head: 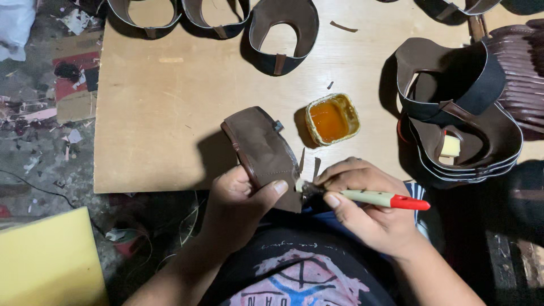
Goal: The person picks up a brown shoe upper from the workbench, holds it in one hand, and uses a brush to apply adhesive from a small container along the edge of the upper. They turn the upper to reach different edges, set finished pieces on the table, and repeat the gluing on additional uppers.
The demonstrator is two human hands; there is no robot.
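A brown shoe-upper piece [263, 150] lies half over the near edge of the tabletop [153, 113], its suede-like face up and its near corner hanging toward the person's lap. The left hand [241, 198] pinches that near corner, thumb on top and fingers curled beneath. The right hand [362, 204] is closed around a brush [368, 197] with a pale handle and red end, its dark bristles touching the piece's near right edge just beside the left thumb.

Just beyond the piece stands a small tub of amber glue [332, 119]. To the right sits a stack of similar brown uppers [462, 136], one holding a pale block; more curved uppers [280, 34] line the far edge. A yellow sheet [45, 260] lies on the littered floor at lower left.

The risk, as I judge it, is glue straying: the bristles work so close to the thumb that a slip could smear the skin or the suede face. With the piece partly unsupported, it could also tilt and let the edge coat unevenly.
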